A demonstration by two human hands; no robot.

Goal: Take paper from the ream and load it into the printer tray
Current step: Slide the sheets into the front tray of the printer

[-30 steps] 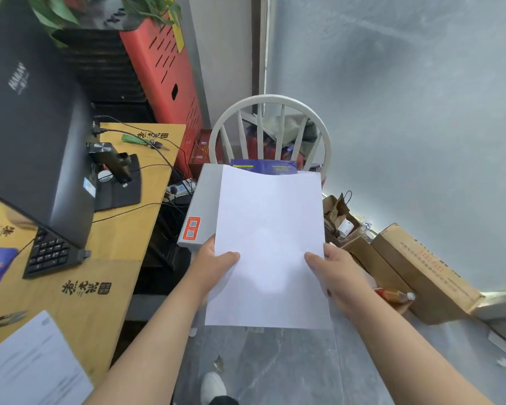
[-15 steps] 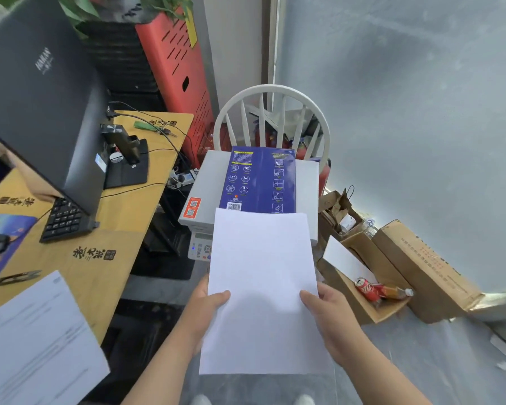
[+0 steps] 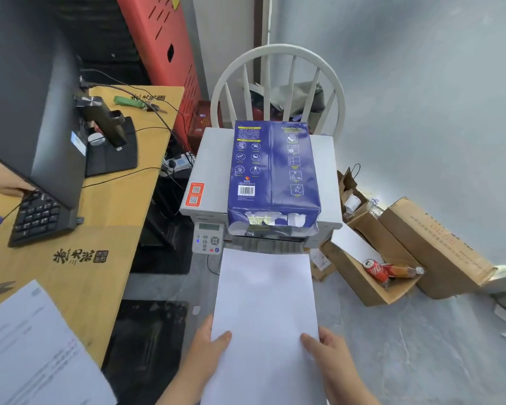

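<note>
Printer point(image 3: 211, 159) nearer; hands point(image 3: 208, 350) lowered paper point(image 3: 265, 311).

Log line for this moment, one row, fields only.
phase: feeding | left hand: holds paper | right hand: holds paper | paper far edge: at printer front slot | ream: on printer, torn open

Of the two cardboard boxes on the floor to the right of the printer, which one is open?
The nearer cardboard box, closest to the printer, is open: a red can and a bottle lie inside. The farther box, by the wall, is closed.
</note>
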